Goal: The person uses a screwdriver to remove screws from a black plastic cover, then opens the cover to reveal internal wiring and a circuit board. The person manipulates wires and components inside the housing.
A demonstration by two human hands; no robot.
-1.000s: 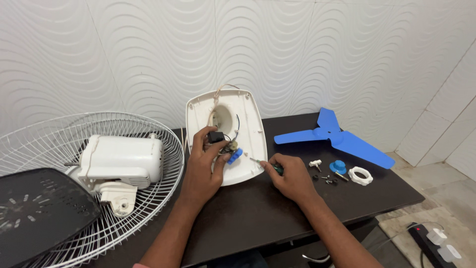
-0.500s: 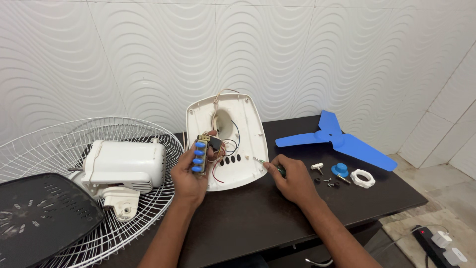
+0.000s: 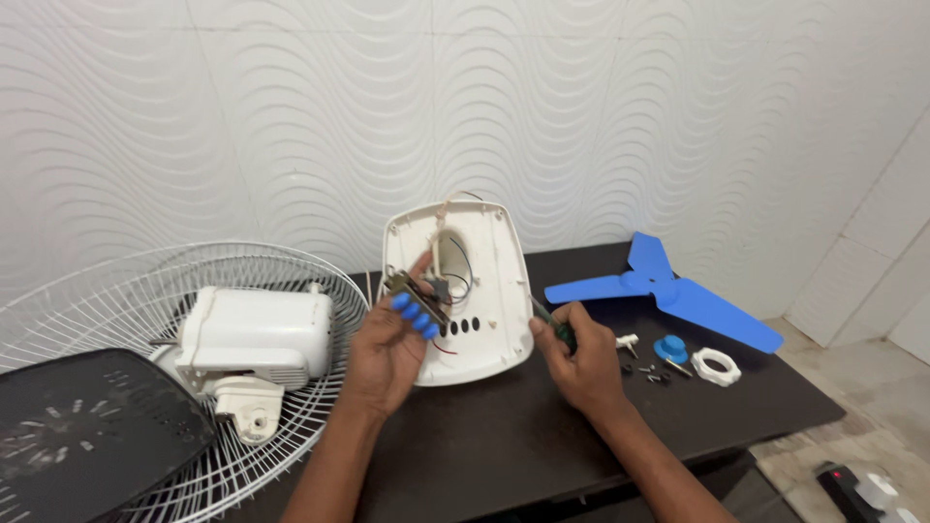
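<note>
A switch block with four blue push-buttons is held in the left hand, fingers curled round it from below and the thumb raised beside it, so the hand is closed on the part. The block is lifted just in front of the white fan base cover, which stands tilted near the back edge of the dark tabletop, its hollow side turned to the viewer. Thin wires run from the block into the cover's cavity. The right hand is closed round a green-handled screwdriver, its tip laid against the cover's right rim.

For the step in hand — judged to be freeing or seating the block — the block is best kept close to the cover so the wires are not strained, and the screwdriver kept clear of them.

To the left, the white motor housing rests on the wire fan guard, which overhangs the tabletop's left edge, with a black grille-like panel at the near left. Towards the right edge lie the blue fan blade, a blue cap, a white ring nut and small screws — close to the right hand, so an outward sweep could scatter them. Open room is left mainly along the near edge, between and in front of the forearms
</note>
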